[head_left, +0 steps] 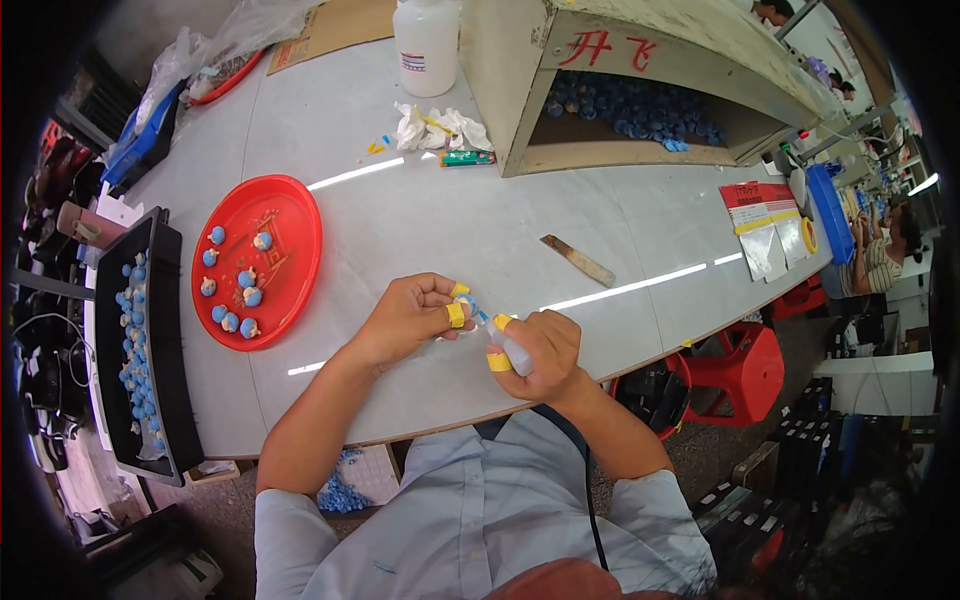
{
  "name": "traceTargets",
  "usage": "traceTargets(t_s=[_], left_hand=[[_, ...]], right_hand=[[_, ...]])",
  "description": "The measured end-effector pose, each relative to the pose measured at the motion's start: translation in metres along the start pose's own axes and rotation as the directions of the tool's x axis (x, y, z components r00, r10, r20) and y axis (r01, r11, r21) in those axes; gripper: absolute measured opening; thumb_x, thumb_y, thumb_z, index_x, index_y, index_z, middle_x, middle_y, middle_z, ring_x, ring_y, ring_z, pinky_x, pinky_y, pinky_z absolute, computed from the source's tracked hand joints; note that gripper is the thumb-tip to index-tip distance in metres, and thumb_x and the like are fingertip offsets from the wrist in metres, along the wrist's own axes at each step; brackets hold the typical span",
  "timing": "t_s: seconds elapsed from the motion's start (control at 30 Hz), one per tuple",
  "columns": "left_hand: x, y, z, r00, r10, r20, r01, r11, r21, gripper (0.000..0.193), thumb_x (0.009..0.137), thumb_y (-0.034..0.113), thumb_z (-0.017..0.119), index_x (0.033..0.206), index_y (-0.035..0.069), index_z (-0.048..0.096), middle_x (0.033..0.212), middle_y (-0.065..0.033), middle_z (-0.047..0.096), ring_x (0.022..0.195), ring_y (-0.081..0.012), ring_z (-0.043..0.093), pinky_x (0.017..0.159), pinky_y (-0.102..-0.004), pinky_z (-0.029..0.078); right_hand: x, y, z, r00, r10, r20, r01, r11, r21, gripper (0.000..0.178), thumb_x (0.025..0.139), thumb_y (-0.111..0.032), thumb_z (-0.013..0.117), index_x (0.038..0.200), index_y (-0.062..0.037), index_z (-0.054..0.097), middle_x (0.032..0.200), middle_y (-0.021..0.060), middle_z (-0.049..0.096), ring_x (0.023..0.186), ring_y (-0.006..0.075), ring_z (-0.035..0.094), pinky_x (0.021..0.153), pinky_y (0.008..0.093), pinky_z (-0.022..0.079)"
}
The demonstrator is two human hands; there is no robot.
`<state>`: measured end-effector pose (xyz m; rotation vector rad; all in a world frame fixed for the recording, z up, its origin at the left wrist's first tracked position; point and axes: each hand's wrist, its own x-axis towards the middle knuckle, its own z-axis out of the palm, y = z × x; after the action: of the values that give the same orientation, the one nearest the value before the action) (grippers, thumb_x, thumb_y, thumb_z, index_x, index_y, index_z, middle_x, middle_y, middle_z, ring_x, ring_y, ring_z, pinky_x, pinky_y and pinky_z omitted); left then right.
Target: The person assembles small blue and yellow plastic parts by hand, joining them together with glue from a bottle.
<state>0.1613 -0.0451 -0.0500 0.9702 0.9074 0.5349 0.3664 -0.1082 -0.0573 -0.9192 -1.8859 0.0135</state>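
My left hand (405, 320) pinches a small round blue piece (467, 301) between thumb and fingers, partly hidden by them. Wrapped in my right hand (552, 350) is a small whitish squeeze bottle (517, 357), its thin bluish nozzle tilted toward the piece. Whether the nozzle touches it I cannot tell. Yellow tape bands some fingertips of both hands. To the left, a round red tray (285, 215) carries several small blue-and-beige ball-shaped pieces (249, 328). A worn flat blade-like tool (580, 262) lies on the table beyond my right hand.
Farther left stands a black crate (170, 320) of similar pieces. A white bottle (428, 50), crumpled tissue (440, 128) and a green box (467, 158) are at the back, beside a shelf box (640, 160) with many blue pieces. Red-and-white packets (765, 215) lie right; red stools (740, 370) stand below.
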Motion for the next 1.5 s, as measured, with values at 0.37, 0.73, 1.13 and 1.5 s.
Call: traceTargets(t_s=[0.37,0.73,1.13,1.5], left_hand=[[0.001,0.002,0.002,1.000,0.004,0.009,-0.004,1.000,0.005,0.029,0.089,0.012,0.070,0.109,-0.005,0.059,0.097,-0.0118,0.070,0.088,-0.0173,0.070,0.069,-0.0229,0.054],[0.000,0.004,0.003,1.000,0.010,0.013,-0.010,1.000,0.000,0.028,0.089,0.013,0.071,0.108,-0.004,0.060,0.096,-0.0114,0.070,0.088,-0.0166,0.070,0.069,-0.0232,0.054],[-0.001,0.005,0.000,1.000,0.011,0.024,-0.011,1.000,0.005,0.029,0.088,0.012,0.070,0.110,-0.004,0.059,0.099,-0.0118,0.070,0.090,-0.0170,0.070,0.067,-0.0229,0.053],[-0.002,0.014,0.006,0.997,-0.083,0.001,0.082,0.980,-0.179,0.029,0.089,0.013,0.069,0.111,-0.002,0.056,0.105,-0.0131,0.068,0.091,-0.0188,0.069,0.070,-0.0237,0.056]], right_hand=[[0.000,0.001,-0.003,1.000,0.003,-0.003,-0.003,1.000,-0.001,0.027,0.068,-0.009,0.076,0.090,-0.0007,0.061,0.060,0.0051,0.050,0.045,0.0201,0.045,0.044,0.0318,0.033],[0.001,-0.001,-0.004,1.000,0.012,0.015,-0.012,1.000,0.015,0.026,0.070,-0.006,0.073,0.092,0.0000,0.059,0.061,0.0075,0.050,0.045,0.0222,0.045,0.044,0.0318,0.034],[0.000,0.002,-0.001,0.997,0.030,-0.072,-0.025,0.997,0.074,0.026,0.072,-0.005,0.072,0.095,0.0018,0.061,0.061,0.0080,0.052,0.046,0.0221,0.046,0.045,0.0312,0.035],[-0.016,0.031,-0.071,0.743,0.642,-0.191,-0.581,0.759,0.294,0.030,0.084,-0.001,0.066,0.111,0.0039,0.054,0.092,0.0093,0.066,0.073,0.0131,0.061,0.069,0.0267,0.049]])
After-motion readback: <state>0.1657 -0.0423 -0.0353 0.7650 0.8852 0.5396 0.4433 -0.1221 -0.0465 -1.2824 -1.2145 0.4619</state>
